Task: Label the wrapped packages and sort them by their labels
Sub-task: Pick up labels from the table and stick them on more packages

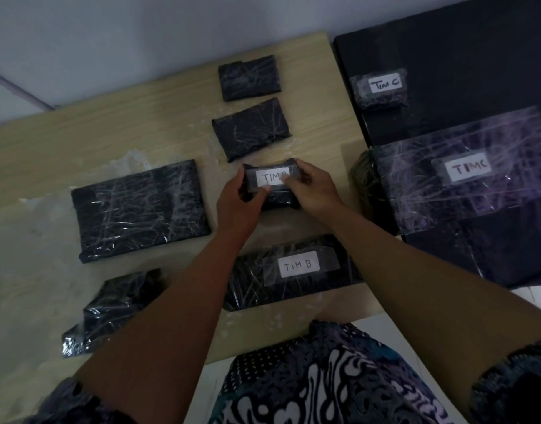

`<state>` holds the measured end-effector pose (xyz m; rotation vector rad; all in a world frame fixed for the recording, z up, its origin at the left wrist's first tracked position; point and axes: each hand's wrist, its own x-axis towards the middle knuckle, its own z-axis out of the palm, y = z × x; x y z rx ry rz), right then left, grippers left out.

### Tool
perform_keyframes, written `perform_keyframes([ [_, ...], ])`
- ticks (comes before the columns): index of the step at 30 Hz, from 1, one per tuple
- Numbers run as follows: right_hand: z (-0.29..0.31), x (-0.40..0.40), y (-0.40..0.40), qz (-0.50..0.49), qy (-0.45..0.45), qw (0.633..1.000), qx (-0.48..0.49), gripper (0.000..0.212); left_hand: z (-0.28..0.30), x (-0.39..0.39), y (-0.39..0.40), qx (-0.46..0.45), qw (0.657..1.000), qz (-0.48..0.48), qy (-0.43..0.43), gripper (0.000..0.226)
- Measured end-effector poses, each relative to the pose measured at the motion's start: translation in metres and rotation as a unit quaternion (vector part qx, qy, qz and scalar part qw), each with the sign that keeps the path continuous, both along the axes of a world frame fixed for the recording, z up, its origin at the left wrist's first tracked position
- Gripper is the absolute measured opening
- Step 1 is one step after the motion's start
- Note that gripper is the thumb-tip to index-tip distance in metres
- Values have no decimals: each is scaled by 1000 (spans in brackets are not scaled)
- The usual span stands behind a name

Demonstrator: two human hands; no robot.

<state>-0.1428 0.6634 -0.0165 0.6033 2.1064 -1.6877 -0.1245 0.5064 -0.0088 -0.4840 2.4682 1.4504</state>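
A small black wrapped package [278, 198] sits mid-table with a white label [270, 178] reading "TIM" plus a half-hidden letter. My left hand [237, 201] grips its left side, thumb on the label's lower edge. My right hand [312, 188] grips its right side, thumb pressing the label's right end. In front of it lies a long package labelled "TIM B" [296, 264]. On the black surface to the right lie two packages labelled "TIM C", one small [380, 87] and one large [464, 175].
Unlabelled black packages lie on the wooden table [79, 139]: two small ones at the back [249, 78] [252, 128], a big flat one [139, 209] at left, a crumpled one [110, 310] at front left. A dark rounded bundle [365, 179] sits beside the large package.
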Motion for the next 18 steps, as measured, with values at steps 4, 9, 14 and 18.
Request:
perform_keyframes([
  [4,-2,3,2,4,5,1000,9,69,0,-1,2,35,999,33,-14,67],
  [9,3,1,6,-12,-4,1000,-11,56,-3,-1,-4,63,997,25,-24,58],
  [14,1,0,8,-7,2,1000,-6,49,-4,1,-3,73,997,14,-33,51],
  [18,0,1,8,-21,-3,1000,-18,51,-7,0,-6,57,998,5,-16,47],
])
